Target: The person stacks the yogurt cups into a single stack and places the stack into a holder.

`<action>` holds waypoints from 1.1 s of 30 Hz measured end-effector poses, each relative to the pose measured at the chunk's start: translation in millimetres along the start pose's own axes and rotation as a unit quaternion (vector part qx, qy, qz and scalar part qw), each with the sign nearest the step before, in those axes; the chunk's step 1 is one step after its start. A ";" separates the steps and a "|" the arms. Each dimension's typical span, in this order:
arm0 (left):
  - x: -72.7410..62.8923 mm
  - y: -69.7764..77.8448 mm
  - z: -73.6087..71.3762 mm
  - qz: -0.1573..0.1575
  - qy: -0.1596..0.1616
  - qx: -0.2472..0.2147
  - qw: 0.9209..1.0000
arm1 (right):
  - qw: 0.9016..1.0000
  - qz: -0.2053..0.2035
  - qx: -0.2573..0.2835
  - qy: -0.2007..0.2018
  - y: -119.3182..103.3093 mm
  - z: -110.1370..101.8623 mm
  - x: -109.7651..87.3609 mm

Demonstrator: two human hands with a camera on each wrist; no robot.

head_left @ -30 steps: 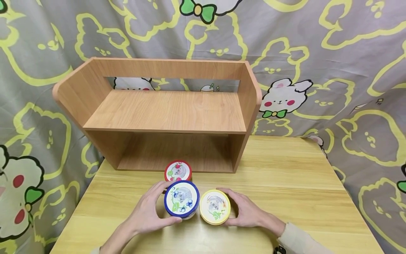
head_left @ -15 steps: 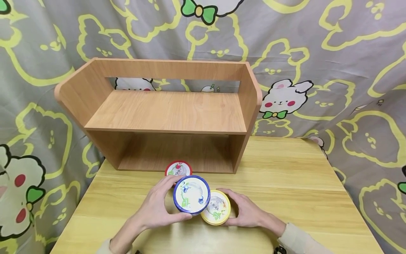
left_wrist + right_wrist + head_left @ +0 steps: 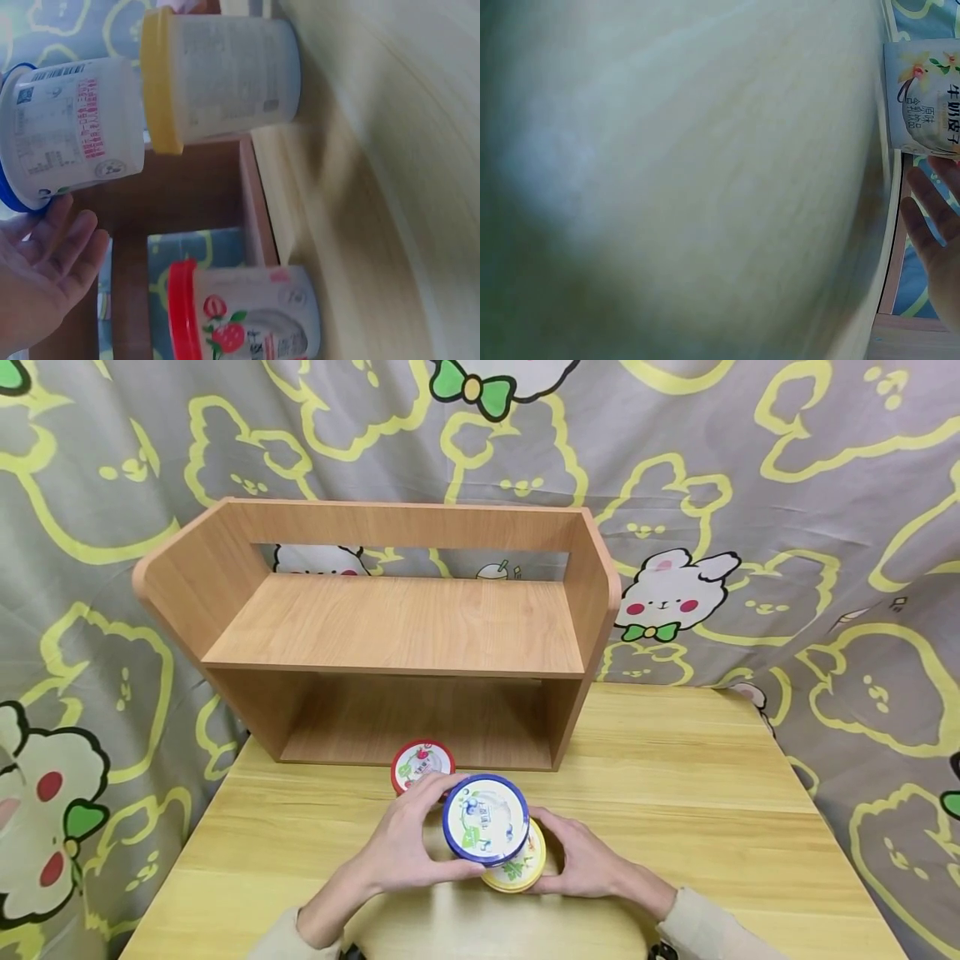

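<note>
My left hand grips a white tub with a blue lid, thumb and fingers round its sides. The blue-lidded tub is raised and slightly tilted in the left wrist view, its base close to the lid of the yellow-lidded tub. My right hand holds that yellow-lidded tub on the table, fingers and thumb at its right side. From the head, the blue lid hides part of the yellow one. Behind my left fingers stands a red-lidded tub with strawberries on its side.
A two-level wooden shelf stands at the back of the wood-grain table, just behind the red-lidded tub. A grey curtain with yellow bear outlines hangs behind and along both sides.
My left hand has lifted the blue-lidded tub and carried it right, from beside the yellow-lidded tub to partly over it. My right hand and the yellow-lidded tub stay put.
</note>
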State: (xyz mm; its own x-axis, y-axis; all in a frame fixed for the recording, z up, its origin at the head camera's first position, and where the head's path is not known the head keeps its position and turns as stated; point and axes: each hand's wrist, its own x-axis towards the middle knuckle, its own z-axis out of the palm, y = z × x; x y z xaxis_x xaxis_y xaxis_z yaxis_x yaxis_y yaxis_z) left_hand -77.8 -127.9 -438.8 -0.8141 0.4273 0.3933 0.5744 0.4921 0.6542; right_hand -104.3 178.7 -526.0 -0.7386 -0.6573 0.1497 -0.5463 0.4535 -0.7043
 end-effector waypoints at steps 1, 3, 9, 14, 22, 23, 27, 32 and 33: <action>1.0 -0.2 2.0 0.000 -0.002 0.002 1.000 | 1.000 0.001 0.000 0.000 -0.1 -0.1 -0.1; 2.7 -0.2 5.8 -0.002 -0.006 0.003 1.000 | 1.000 0.004 -0.001 0.000 0.0 -0.1 -0.4; 5.6 0.9 14.1 -0.009 -0.018 -0.007 1.000 | 1.000 0.009 0.013 -0.005 1.2 -0.3 -0.3; 6.5 2.3 18.2 -0.017 -0.026 -0.010 0.999 | 1.000 0.002 0.017 -0.005 2.1 -0.4 -0.4; 7.7 1.0 23.2 -0.001 -0.036 -0.009 0.999 | 1.000 0.008 0.001 0.002 0.7 0.0 -1.6; 8.0 1.1 23.4 0.000 -0.037 -0.006 0.999 | 1.000 0.008 0.000 0.004 0.7 0.2 -1.6; 9.2 1.7 23.1 0.004 -0.041 0.008 0.999 | 1.000 0.006 0.001 0.005 1.0 0.3 -1.7; 10.7 2.9 21.9 0.001 -0.046 0.019 0.999 | 1.000 0.003 0.010 0.004 1.5 0.1 -0.9; 10.8 3.0 21.8 -0.001 -0.047 0.020 0.999 | 1.000 0.003 0.012 0.005 1.6 0.1 -0.7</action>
State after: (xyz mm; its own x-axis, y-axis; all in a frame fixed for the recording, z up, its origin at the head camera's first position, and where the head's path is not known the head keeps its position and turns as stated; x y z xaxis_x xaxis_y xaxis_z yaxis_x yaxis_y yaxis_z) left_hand -83.0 -105.2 -446.6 -0.8042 0.4955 0.3283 0.5778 0.5223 0.6271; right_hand -104.6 179.8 -527.3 -0.7454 -0.6488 0.1529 -0.5330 0.4423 -0.7213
